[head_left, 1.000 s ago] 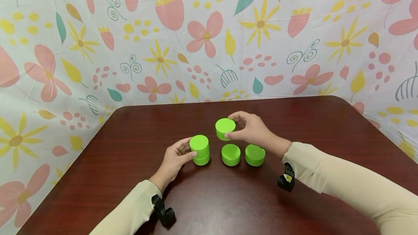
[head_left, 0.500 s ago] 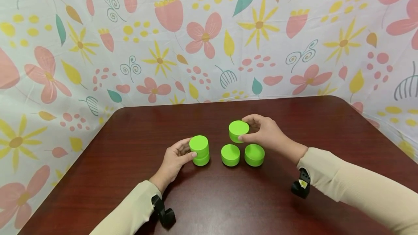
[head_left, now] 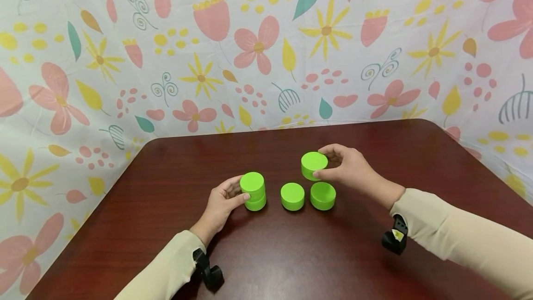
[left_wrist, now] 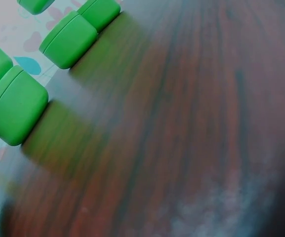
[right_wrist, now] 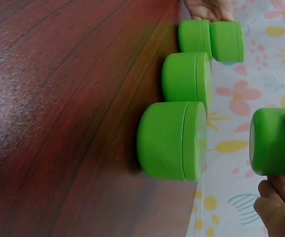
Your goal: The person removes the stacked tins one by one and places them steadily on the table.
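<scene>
My left hand (head_left: 220, 205) holds the upper green lidded jar (head_left: 252, 183) of a two-high stack. Beneath it, the lower jar (head_left: 256, 204) stands on the table. To the right of the stack are a middle jar (head_left: 293, 196) and a right-hand jar (head_left: 323, 196), both upright and apart. My right hand (head_left: 350, 166) grips another green jar (head_left: 313, 165) between thumb and fingers. In the right wrist view this held jar (right_wrist: 275, 143) hangs clear of the right-hand jar's lid (right_wrist: 200, 140). Only the thumb edge of my left hand shows in the left wrist view.
A dark reddish-brown wooden table (head_left: 266, 253) bears the jars. Behind and at the sides hangs a white cloth (head_left: 266, 91) printed with flowers and leaves. A black wrist camera (head_left: 395, 240) sits on my right wrist, another camera (head_left: 210, 274) on my left.
My right hand has carried its jar rightward, from behind the middle jar to above the right-hand jar. My left hand stays at the stack. The head view has shifted slightly.
</scene>
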A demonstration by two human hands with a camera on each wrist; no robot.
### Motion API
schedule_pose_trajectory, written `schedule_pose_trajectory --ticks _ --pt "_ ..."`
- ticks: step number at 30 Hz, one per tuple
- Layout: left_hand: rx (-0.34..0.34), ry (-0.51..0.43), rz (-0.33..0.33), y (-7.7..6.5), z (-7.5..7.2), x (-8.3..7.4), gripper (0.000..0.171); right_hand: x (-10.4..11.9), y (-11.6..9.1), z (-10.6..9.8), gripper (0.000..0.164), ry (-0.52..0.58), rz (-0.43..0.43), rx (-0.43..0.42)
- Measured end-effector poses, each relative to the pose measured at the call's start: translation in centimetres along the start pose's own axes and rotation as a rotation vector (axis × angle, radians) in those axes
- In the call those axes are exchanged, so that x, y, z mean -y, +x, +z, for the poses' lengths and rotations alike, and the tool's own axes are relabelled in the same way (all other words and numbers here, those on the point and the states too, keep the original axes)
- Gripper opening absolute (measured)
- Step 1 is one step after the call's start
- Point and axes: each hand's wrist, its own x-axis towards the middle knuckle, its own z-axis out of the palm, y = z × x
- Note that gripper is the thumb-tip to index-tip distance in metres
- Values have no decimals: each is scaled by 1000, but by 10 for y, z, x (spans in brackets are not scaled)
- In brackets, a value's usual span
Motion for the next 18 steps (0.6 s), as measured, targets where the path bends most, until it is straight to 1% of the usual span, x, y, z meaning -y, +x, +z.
schedule_pose_trajectory --ticks 12,18 --pt "-5 -13 2 0 1 0 50 -9 -6 -6 59 -45 24 -32" --pt "-2 -5 -1 0 1 -1 50 -18 -8 -11 60 -36 52 -47"
